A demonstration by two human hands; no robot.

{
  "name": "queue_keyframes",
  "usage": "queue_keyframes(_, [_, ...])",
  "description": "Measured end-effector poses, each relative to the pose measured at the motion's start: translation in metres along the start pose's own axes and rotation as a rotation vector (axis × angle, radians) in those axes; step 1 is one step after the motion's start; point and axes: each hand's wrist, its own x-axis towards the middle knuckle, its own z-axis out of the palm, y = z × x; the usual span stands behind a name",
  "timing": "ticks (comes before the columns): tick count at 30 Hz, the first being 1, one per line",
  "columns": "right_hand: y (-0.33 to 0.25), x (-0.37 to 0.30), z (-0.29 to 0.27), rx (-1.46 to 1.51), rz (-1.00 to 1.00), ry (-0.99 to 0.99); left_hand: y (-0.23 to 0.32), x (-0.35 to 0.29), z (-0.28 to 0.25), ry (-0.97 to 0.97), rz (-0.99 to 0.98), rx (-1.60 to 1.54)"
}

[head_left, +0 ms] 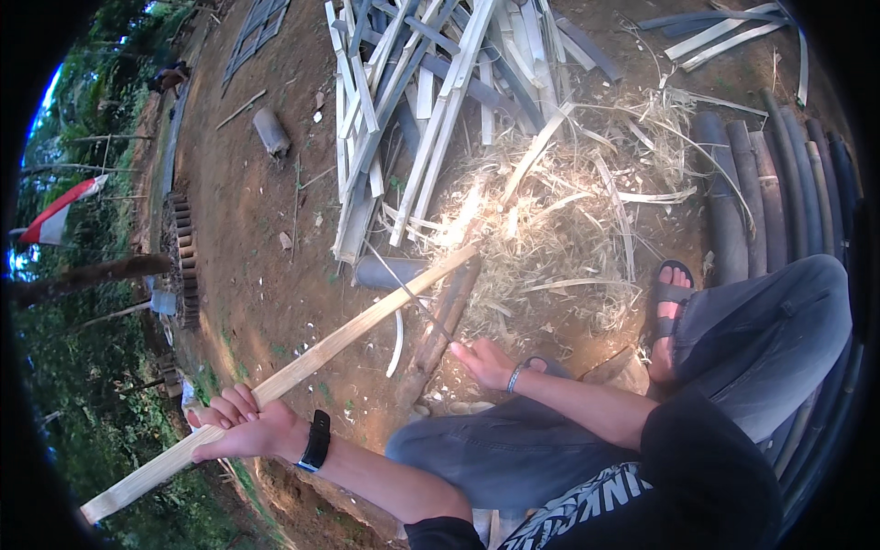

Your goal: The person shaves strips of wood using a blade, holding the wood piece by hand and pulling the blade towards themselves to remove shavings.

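A long, pale bamboo strip point(339, 345) slants across the view. My left hand point(255, 429) is closed around it near its lower left end. Its far end reaches a worn piece of wood point(431, 353) on the ground by the shavings. Closed as well, my right hand point(486, 363) grips a knife point(428, 314) whose long, thin blade points up and left. The blade crosses the strip close to its far end; whether it touches or cuts in I cannot tell. Most of the knife's handle is hidden by my fingers.
Curly bamboo shavings point(559, 238) cover the ground ahead. Beyond them lies a pile of split bamboo strips point(431, 101). Whole bamboo poles point(729, 197) lie beside my sandalled foot point(672, 307) at the right. A short bamboo piece point(271, 131) sits on bare soil at the left.
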Motion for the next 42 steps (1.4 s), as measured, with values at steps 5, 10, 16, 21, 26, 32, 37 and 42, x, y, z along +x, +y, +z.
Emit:
queue_keyframes(5, [0.035,0.022,-0.031,0.231,0.296,0.051,0.004,-0.002,0.010,0.012,0.014,0.013])
queue_keyframes(10, [0.019,0.011,-0.013,-0.118,-0.017,0.002,0.000,0.002,-0.002,-0.002,0.000,-0.010])
queue_keyframes(16, [0.017,0.011,-0.047,0.205,0.318,0.014,0.003,-0.001,0.000,0.035,0.007,0.020])
queue_keyframes(21, [0.040,0.022,-0.038,-0.205,0.086,0.197,-0.001,0.001,0.003,0.016,0.000,0.004])
queue_keyframes(26, [0.005,0.015,-0.037,0.244,0.336,0.060,0.001,0.005,0.003,0.044,-0.003,0.068])
queue_keyframes(32, [0.032,0.006,-0.009,-0.114,0.042,0.064,0.001,0.003,0.005,0.071,-0.006,0.110])
queue_keyframes(37, [0.006,0.020,-0.005,0.260,0.213,0.060,0.006,0.000,0.010,0.097,0.020,0.092])
queue_keyframes(42, [-0.045,-0.010,0.015,-0.071,-0.192,-0.073,0.003,0.002,0.000,0.085,-0.002,0.088])
